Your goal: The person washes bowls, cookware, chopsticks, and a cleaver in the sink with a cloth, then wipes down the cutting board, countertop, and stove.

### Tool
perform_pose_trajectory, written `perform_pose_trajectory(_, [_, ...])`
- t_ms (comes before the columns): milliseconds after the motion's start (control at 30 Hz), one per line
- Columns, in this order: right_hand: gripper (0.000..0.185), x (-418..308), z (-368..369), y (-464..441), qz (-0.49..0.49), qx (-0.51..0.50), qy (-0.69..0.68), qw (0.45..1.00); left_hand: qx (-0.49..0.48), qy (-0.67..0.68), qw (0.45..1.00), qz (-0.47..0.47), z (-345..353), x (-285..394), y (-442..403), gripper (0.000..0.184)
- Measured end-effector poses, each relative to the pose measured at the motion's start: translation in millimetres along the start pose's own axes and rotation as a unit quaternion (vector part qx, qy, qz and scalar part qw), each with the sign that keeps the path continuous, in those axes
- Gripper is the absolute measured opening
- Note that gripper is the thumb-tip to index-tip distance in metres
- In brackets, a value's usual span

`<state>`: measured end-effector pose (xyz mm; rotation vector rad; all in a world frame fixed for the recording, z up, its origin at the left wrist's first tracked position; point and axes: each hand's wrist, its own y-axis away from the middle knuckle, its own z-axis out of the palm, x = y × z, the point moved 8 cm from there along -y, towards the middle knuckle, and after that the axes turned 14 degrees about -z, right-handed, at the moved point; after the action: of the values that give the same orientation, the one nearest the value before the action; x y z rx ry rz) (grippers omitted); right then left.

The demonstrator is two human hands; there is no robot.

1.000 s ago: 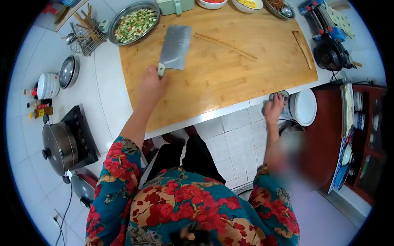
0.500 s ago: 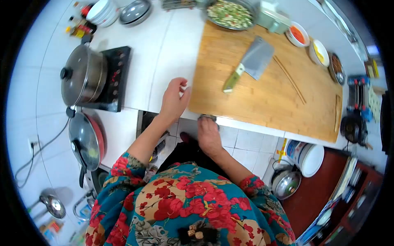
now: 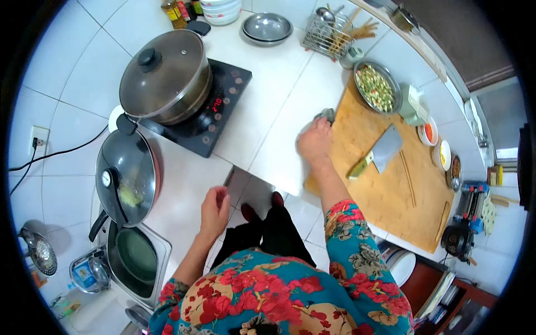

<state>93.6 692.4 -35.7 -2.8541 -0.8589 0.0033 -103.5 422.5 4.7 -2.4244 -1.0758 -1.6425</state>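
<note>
My right hand (image 3: pixel 315 139) presses a dark grey cloth (image 3: pixel 325 115) onto the white counter, beside the left edge of the wooden cutting board (image 3: pixel 357 206). Its fingers are closed over the cloth. My left hand (image 3: pixel 215 211) hangs near the counter's front edge, loosely curled with the thumb apart and nothing in it. On the board lie a cleaver (image 3: pixel 385 146) with a green-and-white handle and a pair of chopsticks (image 3: pixel 408 178).
A lidded pot (image 3: pixel 167 75) sits on the induction cooker (image 3: pixel 223 106) at left. Below it are a lidded pan (image 3: pixel 125 173) and a sink (image 3: pixel 163 251). A bowl of chopped vegetables (image 3: pixel 375 86), small bowls (image 3: pixel 428 132) and a utensil rack (image 3: pixel 329 36) line the back.
The view has turned left. My right hand has moved with the cloth from the board's front edge to its left side. My left hand has drawn back toward my body.
</note>
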Motion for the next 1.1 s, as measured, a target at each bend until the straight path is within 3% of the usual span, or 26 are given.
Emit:
perform_pose_trajectory(33, [0.052,12.8,8.3,-13.4,0.034,-0.042,-0.007,0.999,0.006,-0.003,1.000,-0.006,-3.3,-4.0,0.0,0.017])
perform_pose_trajectory(167, [0.059,52.9,23.0,-69.6,0.060,-0.014,-0.040,0.997,0.002,0.009,0.999,-0.053,-13.2,-12.2,1.0,0.016])
perform_pose_trajectory(233, [0.060,63.7,19.7,-96.5,0.066,0.096,-0.086,0.990,0.010,0.020,0.996,-0.081,-14.2,-17.5,-4.9,0.017])
perform_pose_trajectory(267, [0.060,58.6,30.5,-105.6,0.062,0.094,-0.093,0.989,0.014,0.032,0.996,-0.085,-13.8,-21.6,-8.5,0.016])
perform_pose_trajectory(333, [0.059,26.3,19.4,-116.1,-0.042,0.165,-0.129,0.977,0.026,0.030,0.993,-0.109,-12.2,-14.9,-15.0,0.017])
perform_pose_trajectory(400, [0.054,-27.6,8.6,-102.2,-0.157,0.151,-0.203,0.955,0.018,0.057,0.992,-0.114,-1.5,-13.6,-23.8,0.017])
perform_pose_trajectory(500, [0.058,-85.7,-3.8,-62.5,-0.270,0.066,-0.292,0.915,0.002,0.088,0.992,-0.091,16.8,-1.2,-42.6,0.017])
perform_pose_trajectory(567, [0.059,-107.6,-21.7,-38.6,-0.333,-0.053,-0.320,0.885,-0.024,0.085,0.993,-0.078,28.2,25.8,-54.6,0.017])
perform_pose_trajectory(667, [0.055,-96.4,-16.1,-32.5,-0.436,-0.067,-0.277,0.854,-0.016,0.114,0.990,-0.078,34.1,49.0,-67.8,0.017])
perform_pose_trajectory(733, [0.051,-66.6,-10.2,-81.5,-0.348,-0.109,-0.247,0.898,-0.010,0.108,0.991,-0.082,32.2,55.9,-71.6,0.017])
perform_pose_trajectory(800, [0.048,-28.8,10.8,-128.6,-0.313,0.028,-0.227,0.922,0.000,0.088,0.992,-0.088,29.3,51.9,-71.7,0.017])
perform_pose_trajectory(867, [0.046,-19.5,14.7,-177.1,-0.305,0.079,-0.224,0.922,0.016,0.090,0.991,-0.094,26.3,45.1,-68.3,0.016])
perform_pose_trajectory(967, [0.047,-41.0,19.8,-228.1,-0.311,0.081,-0.235,0.918,0.048,0.115,0.982,-0.142,26.3,25.1,-61.9,0.016])
perform_pose_trajectory(1100, [0.051,-90.6,8.3,-192.6,-0.391,0.060,-0.257,0.882,0.063,0.126,0.976,-0.163,24.5,26.6,-53.3,0.015])
